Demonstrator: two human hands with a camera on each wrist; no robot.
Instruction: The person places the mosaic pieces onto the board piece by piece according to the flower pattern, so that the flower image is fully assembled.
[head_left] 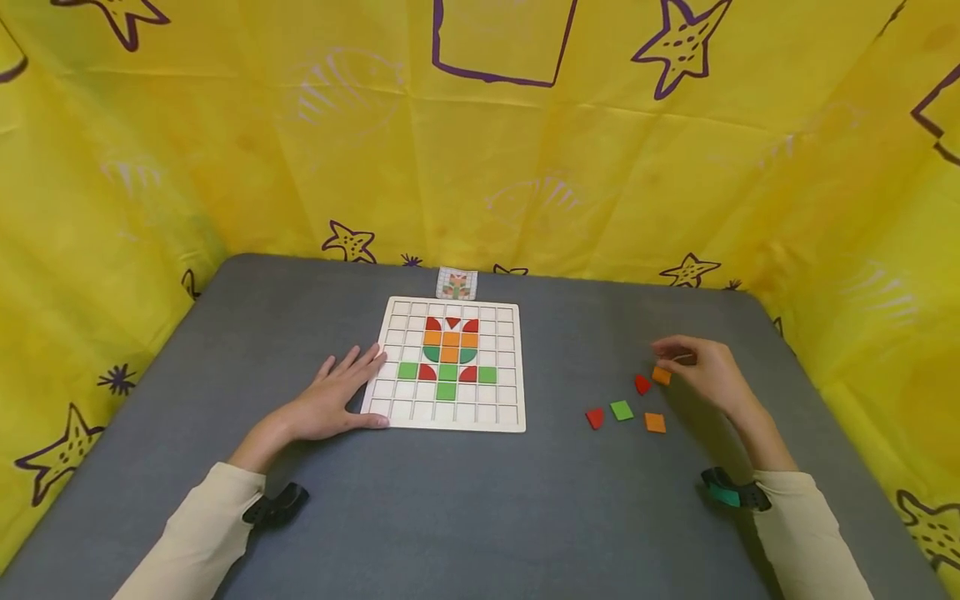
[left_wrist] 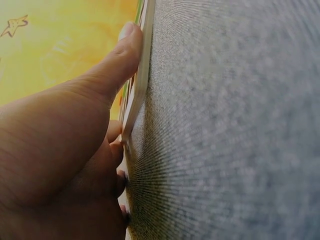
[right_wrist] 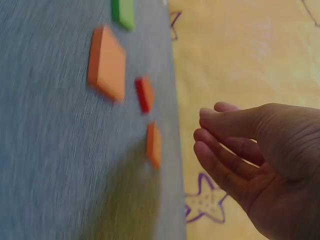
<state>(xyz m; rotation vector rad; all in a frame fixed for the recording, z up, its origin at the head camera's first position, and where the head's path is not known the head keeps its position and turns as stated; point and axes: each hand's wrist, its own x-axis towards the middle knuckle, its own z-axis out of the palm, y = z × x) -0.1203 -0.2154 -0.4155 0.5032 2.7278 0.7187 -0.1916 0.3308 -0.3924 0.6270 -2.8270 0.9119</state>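
Note:
A white gridded board (head_left: 450, 415) lies on the table, with a tulip-like pattern of red, orange and green tiles laid in its squares. My left hand (head_left: 330, 400) spreads over its left edge, fingertips on the upper side and thumb at the near corner. The thumb (left_wrist: 122, 57) also lies along the board's edge (left_wrist: 142, 75) in the left wrist view. To the right, my right hand (head_left: 701, 371) hovers by an orange square tile (head_left: 661, 376). Its fingers bend loosely towards the thumb, and no tile shows between them in the right wrist view.
Close by lie a red tile (head_left: 642, 384), another red tile (head_left: 595, 418), a green tile (head_left: 622, 410) and a second orange tile (head_left: 655, 423). A small pattern card (head_left: 457, 284) sits behind the board. Yellow cloth (head_left: 480, 167) surrounds the grey table (head_left: 480, 517) at back and sides.

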